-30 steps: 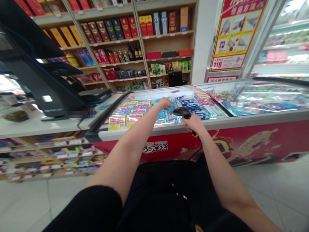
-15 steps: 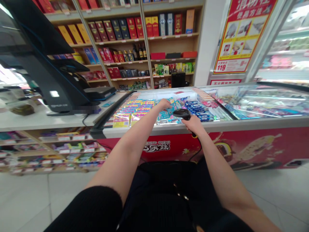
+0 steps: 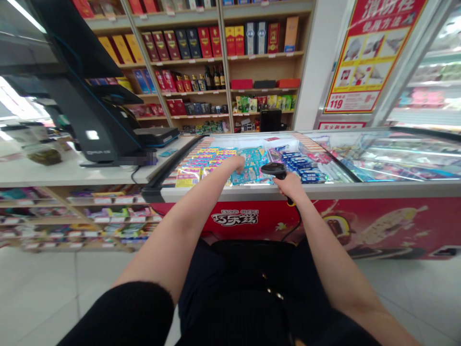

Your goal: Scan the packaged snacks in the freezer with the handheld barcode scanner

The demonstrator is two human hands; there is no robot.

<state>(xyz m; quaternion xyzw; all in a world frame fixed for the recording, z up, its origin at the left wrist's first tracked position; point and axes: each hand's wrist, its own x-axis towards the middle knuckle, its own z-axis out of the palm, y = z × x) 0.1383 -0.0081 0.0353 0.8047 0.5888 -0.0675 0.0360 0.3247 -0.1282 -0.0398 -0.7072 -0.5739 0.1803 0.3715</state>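
Observation:
My right hand [image 3: 289,186] is closed round the handle of a black handheld barcode scanner [image 3: 273,168]; its cable hangs down in front of the freezer. The scanner head points left over the freezer's front edge. My left hand [image 3: 237,165] is over the freezer, at the left side of a pile of light-blue ice cream packs [image 3: 254,166]. Its fingers are curled downward and closed, and whatever they hold, if anything, is hidden. Yellow-and-pink packs [image 3: 189,176] lie left of that hand. Dark-blue packs [image 3: 298,163] lie right of the scanner.
The freezer's grey front rim [image 3: 334,190] runs below my hands. On the left counter [image 3: 72,178] stands a black checkout machine [image 3: 97,129]. Shelves with boxes and bottles [image 3: 216,77] are behind the freezer. A glass lid [image 3: 406,154] covers its right part.
My left hand has moved left and down, away from the scanner, and the light-blue pack it held up is no longer seen raised. My right hand still holds the scanner. The view has shifted slightly.

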